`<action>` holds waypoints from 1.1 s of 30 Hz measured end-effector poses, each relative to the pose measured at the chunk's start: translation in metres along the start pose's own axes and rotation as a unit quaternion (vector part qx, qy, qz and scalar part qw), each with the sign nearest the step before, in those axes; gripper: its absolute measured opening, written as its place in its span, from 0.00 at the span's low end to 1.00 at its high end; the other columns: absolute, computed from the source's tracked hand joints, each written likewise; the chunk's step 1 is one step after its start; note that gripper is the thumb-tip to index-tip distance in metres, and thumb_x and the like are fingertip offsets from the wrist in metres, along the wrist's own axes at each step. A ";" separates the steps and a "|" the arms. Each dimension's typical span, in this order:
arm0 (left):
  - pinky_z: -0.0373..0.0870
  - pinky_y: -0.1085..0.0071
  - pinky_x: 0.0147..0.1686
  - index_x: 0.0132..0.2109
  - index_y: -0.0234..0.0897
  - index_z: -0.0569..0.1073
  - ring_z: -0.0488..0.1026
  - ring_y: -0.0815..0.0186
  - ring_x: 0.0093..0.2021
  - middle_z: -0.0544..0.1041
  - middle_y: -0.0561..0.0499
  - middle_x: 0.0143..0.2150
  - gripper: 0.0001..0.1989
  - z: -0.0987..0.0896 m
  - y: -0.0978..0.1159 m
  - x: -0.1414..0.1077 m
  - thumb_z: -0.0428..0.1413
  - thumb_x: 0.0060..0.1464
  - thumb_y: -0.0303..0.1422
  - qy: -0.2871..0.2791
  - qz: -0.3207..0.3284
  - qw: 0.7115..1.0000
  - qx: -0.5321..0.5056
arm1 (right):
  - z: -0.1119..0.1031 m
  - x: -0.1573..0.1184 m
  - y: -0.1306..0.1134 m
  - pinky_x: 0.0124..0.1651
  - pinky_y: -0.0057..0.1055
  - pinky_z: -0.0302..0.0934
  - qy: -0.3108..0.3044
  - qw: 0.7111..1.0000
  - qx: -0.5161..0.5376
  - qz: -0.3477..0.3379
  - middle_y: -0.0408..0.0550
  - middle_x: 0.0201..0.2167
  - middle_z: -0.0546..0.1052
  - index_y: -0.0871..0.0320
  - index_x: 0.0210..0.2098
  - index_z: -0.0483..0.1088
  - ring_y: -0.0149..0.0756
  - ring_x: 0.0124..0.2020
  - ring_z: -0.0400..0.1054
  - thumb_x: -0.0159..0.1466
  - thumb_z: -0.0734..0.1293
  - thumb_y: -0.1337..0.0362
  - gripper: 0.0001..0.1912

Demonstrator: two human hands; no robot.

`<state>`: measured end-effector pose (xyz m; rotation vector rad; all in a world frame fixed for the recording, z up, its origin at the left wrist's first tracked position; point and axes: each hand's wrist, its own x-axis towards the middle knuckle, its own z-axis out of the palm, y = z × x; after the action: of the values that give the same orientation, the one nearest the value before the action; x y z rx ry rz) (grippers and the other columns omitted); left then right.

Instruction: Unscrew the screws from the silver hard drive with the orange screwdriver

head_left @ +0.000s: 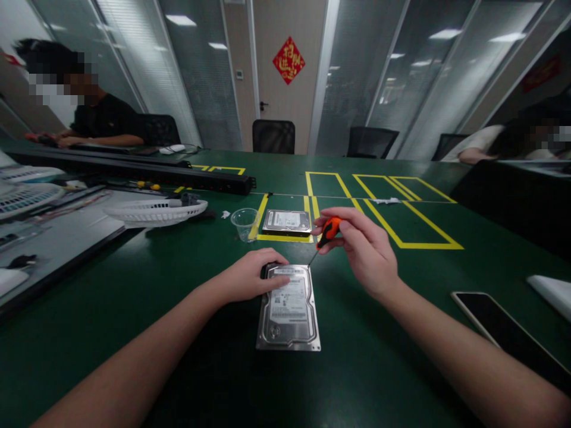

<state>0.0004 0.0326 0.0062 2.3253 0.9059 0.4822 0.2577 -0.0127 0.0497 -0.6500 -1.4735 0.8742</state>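
A silver hard drive point(289, 324) with a white label lies flat on the green table in front of me. My left hand point(254, 274) grips its far left corner, thumb across the label and fingers over the far edge. In my right hand point(368, 249) is an orange and black screwdriver point(330, 232), tilted, its tip at the far right corner of the drive. Whether a screw sits under the tip is too small to tell. Just beyond, a second hard drive point(286, 220) lies inside a yellow tape outline, beside a clear plastic cup point(245, 224).
White fan grilles point(156, 209) and a long black bar point(178, 172) lie to the left. A phone point(504, 327) is near my right forearm. Yellow tape outlines point(428, 245) mark the table. One person point(107, 113) sits far left, another point(486, 142) far right behind a dark panel.
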 end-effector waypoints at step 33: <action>0.74 0.57 0.55 0.55 0.40 0.81 0.79 0.53 0.53 0.83 0.45 0.53 0.15 0.000 -0.002 0.002 0.63 0.65 0.41 0.006 0.014 1.000 0.011 | 0.007 -0.003 0.000 0.29 0.27 0.76 -0.004 0.997 -0.075 -0.019 0.45 0.39 0.80 0.51 0.51 0.71 0.36 0.39 0.78 0.74 0.70 0.55 0.10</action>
<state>0.0007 0.0348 0.0049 2.3597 0.8886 0.5017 0.2510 -0.0162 0.0485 -0.7273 -1.5644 0.7414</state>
